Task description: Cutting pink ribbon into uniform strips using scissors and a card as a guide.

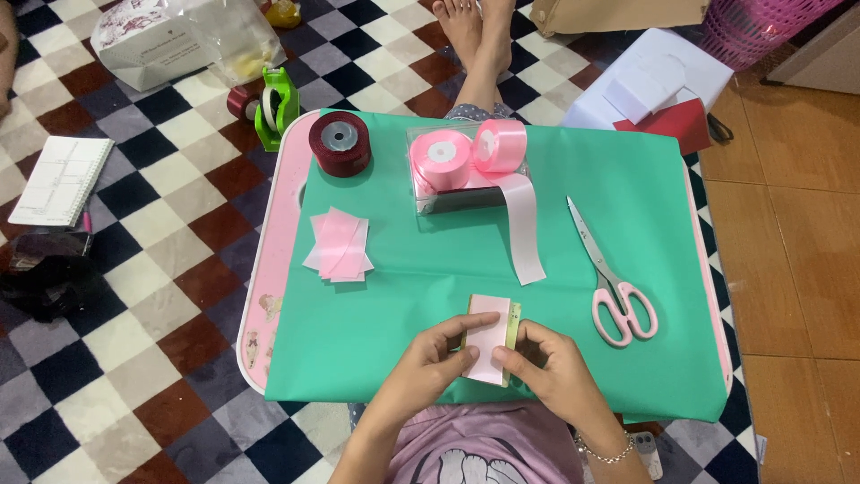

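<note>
Hands at near edge of green sheet [412, 269] on pink-rimmed lap table [269, 269]. Left hand [430, 363] and right hand [551, 367] both pinched shut on folded pale pink ribbon piece [488, 345], wrapped over yellowish card [513, 324]. Ribbon piece: small, flat, rectangular, satin sheen. Likely light, limp, slippery; card adds stiffness; best gripped at side edges. Nearby: pink ribbon rolls [466, 152] on clear box, dark red roll [339, 142], cut pink pieces [339, 246], pink-handled scissors [614, 282].
</note>
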